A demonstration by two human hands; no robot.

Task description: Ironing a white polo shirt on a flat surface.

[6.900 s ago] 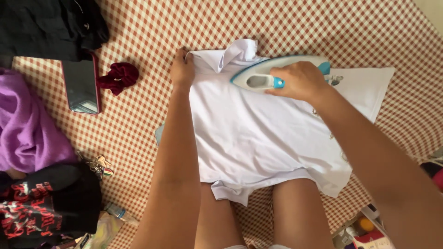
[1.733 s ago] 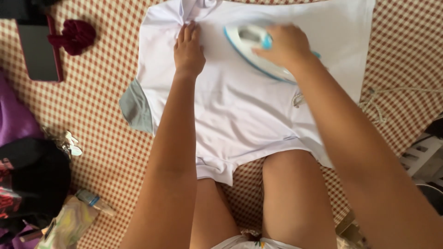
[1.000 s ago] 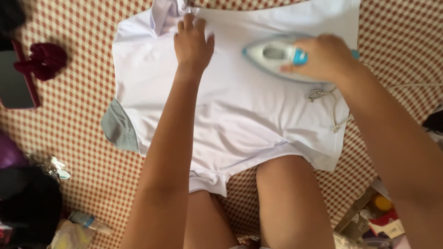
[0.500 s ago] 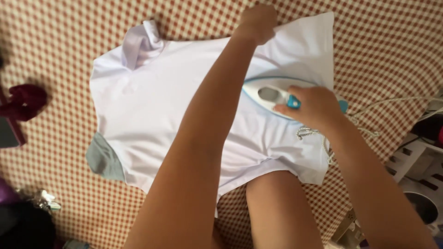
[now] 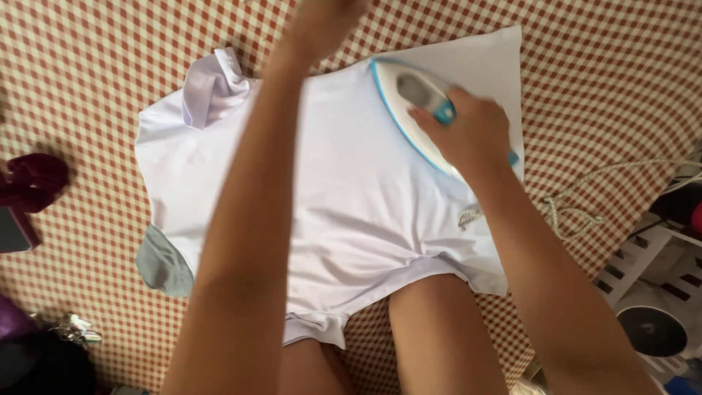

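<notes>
- A white shirt [image 5: 351,197] lies spread flat on a red-checked cloth [image 5: 599,80], filling the middle of the frame, its collar [image 5: 212,84] bunched at upper left and a grey sleeve cuff [image 5: 161,263] poking out at lower left.
- The right hand [image 5: 472,132] is wrapped around the handle of a white-and-blue iron [image 5: 409,102], which rests on the shirt at upper centre-right; half a second ago the iron sat lower, nearer mid-frame, and its nose now points up and to the left.
- The left hand [image 5: 322,22] reaches to the top edge of the frame at the shirt's upper hem; it is blurred and partly cut off, so whether it pinches the fabric cannot be told. Half a second ago it gripped the hem further right.
- The iron's braided cord [image 5: 570,212] trails off the shirt at right onto the cloth.
- A dark red scrunchie [image 5: 33,179] lies at the left edge, with a phone [image 5: 14,230] just below it.
- A white rack [image 5: 643,256] shows at lower right.
</notes>
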